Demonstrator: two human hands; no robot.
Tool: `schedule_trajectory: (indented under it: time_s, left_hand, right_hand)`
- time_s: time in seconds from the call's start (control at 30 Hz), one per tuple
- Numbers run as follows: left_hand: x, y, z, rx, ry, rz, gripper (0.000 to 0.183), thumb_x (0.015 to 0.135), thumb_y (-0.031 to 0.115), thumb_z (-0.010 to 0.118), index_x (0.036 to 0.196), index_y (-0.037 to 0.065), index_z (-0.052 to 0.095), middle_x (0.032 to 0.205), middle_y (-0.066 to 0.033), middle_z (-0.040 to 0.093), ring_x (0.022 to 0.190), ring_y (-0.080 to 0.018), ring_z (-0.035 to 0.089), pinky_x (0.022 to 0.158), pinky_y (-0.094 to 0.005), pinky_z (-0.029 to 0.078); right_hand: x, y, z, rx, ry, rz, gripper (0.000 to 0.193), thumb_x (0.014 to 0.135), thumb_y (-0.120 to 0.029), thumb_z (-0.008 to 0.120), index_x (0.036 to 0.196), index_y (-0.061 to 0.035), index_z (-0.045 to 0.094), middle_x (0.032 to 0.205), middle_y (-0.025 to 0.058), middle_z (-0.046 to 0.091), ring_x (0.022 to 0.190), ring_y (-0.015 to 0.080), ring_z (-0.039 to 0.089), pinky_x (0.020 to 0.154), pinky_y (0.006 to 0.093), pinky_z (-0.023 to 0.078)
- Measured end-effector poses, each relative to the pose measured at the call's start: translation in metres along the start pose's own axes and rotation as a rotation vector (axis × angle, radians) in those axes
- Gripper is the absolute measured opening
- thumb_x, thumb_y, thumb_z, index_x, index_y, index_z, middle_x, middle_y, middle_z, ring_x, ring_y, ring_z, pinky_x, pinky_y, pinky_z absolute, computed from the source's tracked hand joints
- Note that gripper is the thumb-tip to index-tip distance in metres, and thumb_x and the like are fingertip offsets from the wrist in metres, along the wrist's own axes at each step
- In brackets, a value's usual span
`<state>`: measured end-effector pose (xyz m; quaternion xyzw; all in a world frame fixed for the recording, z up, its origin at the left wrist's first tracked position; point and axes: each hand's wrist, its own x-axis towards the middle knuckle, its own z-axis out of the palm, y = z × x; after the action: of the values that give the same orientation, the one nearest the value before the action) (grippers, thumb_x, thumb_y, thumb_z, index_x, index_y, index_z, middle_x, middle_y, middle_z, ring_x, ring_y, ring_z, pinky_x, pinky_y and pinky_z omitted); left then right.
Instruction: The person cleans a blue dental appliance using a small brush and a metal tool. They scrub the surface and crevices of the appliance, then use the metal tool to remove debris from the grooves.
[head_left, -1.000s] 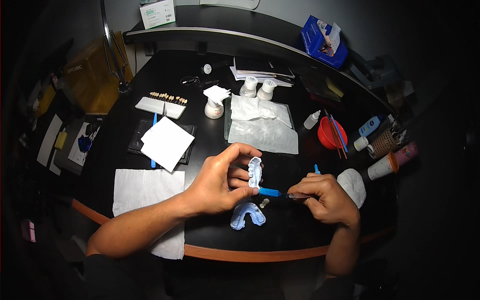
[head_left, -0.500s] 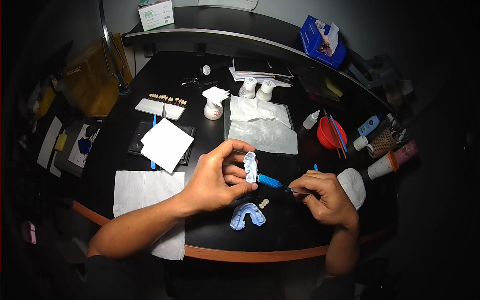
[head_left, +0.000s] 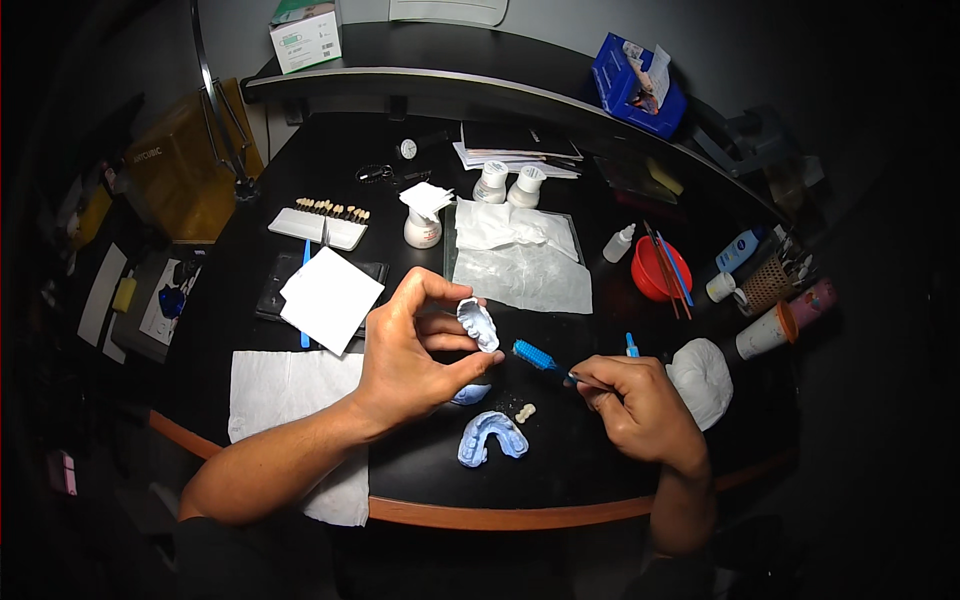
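My left hand [head_left: 408, 350] pinches a pale dental cast [head_left: 478, 325] between thumb and fingers, its row of teeth showing. In my right hand [head_left: 640, 412] is a blue toothbrush [head_left: 534, 353], gripped by the handle with its bristles up. A small gap separates the brush head from the cast. Below them on the black table lies a U-shaped blue-grey dental cast [head_left: 492, 438]. Just above that one, another bluish piece [head_left: 470, 394] is partly hidden by my left hand. A small cream tooth-shaped piece [head_left: 526, 413] lies beside dark crumbs.
White paper sheets [head_left: 332, 300] rest on a black case [head_left: 375, 275]. Left of centre stand a tooth shade guide [head_left: 318, 228] and a jar [head_left: 422, 232]. Tissue [head_left: 520, 270] covers a glass plate. At right are a red bowl [head_left: 655, 270], a white cloth bundle [head_left: 700, 385] and a cup [head_left: 765, 335].
The toothbrush has drawn away from the cast it was touching. My left hand has shifted left and turned the cast, uncovering part of the bluish piece below.
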<state>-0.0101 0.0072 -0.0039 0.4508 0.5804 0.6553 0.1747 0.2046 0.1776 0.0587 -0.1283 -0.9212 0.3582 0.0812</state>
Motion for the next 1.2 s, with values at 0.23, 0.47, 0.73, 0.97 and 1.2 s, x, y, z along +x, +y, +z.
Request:
schedule_trajectory:
  time_s: [0.23,0.47,0.73,0.97,1.2]
  left_hand:
    - [-0.004,-0.004,0.005,0.042,0.024,0.16,0.048,0.078,-0.005,0.092,0.113,-0.004,0.059,0.109,-0.0149,0.074,0.095,-0.0216,0.081,0.086,-0.0313,0.07]
    - [-0.001,-0.013,-0.002,0.226,0.11,0.301,0.043,0.076,0.0,0.094,0.108,-0.002,0.067,0.106,-0.0129,0.074,0.094,-0.0159,0.078,0.08,-0.0286,0.069]
    - [-0.005,-0.008,0.003,0.298,0.032,0.412,0.043,0.075,0.003,0.097,0.105,-0.002,0.066,0.1,-0.0123,0.072,0.09,-0.0185,0.079,0.077,-0.0295,0.07]
    - [-0.001,-0.007,0.001,0.291,0.025,0.278,0.042,0.074,0.004,0.098,0.1,-0.003,0.065,0.1,-0.0124,0.072,0.09,-0.0187,0.079,0.077,-0.03,0.07]
    - [-0.003,-0.008,0.001,0.305,0.005,0.297,0.043,0.074,0.004,0.098,0.101,-0.003,0.065,0.1,-0.0124,0.072,0.091,-0.0188,0.079,0.078,-0.0304,0.07]
  right_hand:
    - [0.007,-0.012,0.017,0.029,0.134,-0.213,0.024,0.085,0.01,0.057,0.104,0.0063,0.071,0.081,0.0176,0.069,0.073,0.0321,0.069,0.068,0.0405,0.053]
    - [-0.002,0.002,0.011,-0.142,0.062,-0.048,0.037,0.077,0.011,0.052,0.105,0.0081,0.074,0.081,0.0169,0.071,0.069,0.0226,0.07,0.064,0.0336,0.053]
    - [0.005,-0.002,0.028,-0.029,0.117,-0.178,0.03,0.078,0.01,0.057,0.103,0.0045,0.074,0.081,0.0203,0.07,0.073,0.0391,0.071,0.067,0.0451,0.055]
    - [0.004,-0.006,0.017,-0.023,0.093,-0.113,0.032,0.079,0.011,0.053,0.103,0.0068,0.072,0.083,0.0203,0.071,0.074,0.0357,0.071,0.068,0.0421,0.055]
    - [0.0,-0.003,0.015,-0.036,0.001,-0.073,0.029,0.082,0.01,0.052,0.102,0.0074,0.071,0.083,0.0199,0.07,0.073,0.0327,0.069,0.068,0.0395,0.053]
